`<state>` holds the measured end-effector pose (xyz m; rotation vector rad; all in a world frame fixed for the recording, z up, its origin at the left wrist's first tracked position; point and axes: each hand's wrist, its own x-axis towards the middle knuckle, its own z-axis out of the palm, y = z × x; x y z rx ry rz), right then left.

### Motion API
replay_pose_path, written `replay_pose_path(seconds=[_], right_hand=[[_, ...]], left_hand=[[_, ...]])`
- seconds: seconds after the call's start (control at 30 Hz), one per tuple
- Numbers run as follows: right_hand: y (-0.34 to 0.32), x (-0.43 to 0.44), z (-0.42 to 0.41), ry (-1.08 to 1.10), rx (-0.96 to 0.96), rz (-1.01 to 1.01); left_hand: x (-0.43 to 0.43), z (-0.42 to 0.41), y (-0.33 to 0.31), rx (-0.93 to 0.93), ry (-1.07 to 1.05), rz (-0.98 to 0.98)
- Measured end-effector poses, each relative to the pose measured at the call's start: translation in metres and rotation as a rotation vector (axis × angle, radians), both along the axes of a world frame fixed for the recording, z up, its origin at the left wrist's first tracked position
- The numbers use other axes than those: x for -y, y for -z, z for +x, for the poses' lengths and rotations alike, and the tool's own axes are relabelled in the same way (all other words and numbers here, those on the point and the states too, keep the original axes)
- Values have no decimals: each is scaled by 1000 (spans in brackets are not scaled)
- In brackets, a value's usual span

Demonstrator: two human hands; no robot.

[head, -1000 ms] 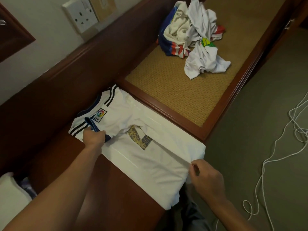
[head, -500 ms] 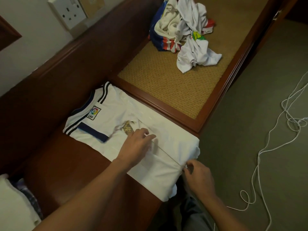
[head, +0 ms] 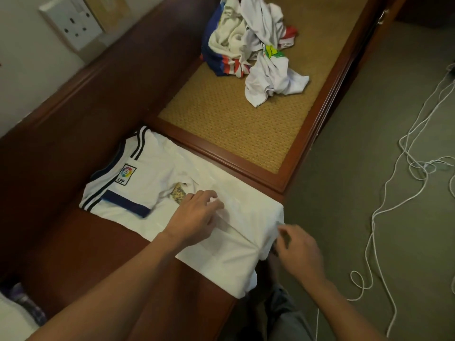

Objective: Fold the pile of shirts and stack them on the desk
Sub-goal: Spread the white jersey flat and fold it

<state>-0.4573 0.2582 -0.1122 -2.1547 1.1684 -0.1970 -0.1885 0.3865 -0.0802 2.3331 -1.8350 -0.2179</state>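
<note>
One shirt [head: 157,183]: half folded, flat on the dark desk [head: 98,254].
Left hand [head: 194,217]: pinches its middle.
Right hand [head: 298,249]: pinches its end.
Pile [head: 253,48]: many shirts not folded yet, on the woven top [head: 234,124].

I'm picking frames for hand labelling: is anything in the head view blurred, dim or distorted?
Head view: the right hand is smeared by motion blur, the left hand sharper; the white shirt reads bright against the dim, warm-lit desk; the wide-angle lens bows the desk's straight edges; no hard glare.
</note>
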Motion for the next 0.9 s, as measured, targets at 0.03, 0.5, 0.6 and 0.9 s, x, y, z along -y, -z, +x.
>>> replay_pose_path(seconds=[0.03,0.5,0.6,0.9], right_hand=[[4,11,5,88,-1,29],[-15,61,51,183,-43,-39],[-32,51,75,8,22,-20],[-44,10,164,-485,-138,142]], left_hand=[[-2,-2,1,3,25,4],[-25,4,12,-76,-79,9],[-44,12,10,-38,-333,-87],[-122,32,21,-18,-809,86]])
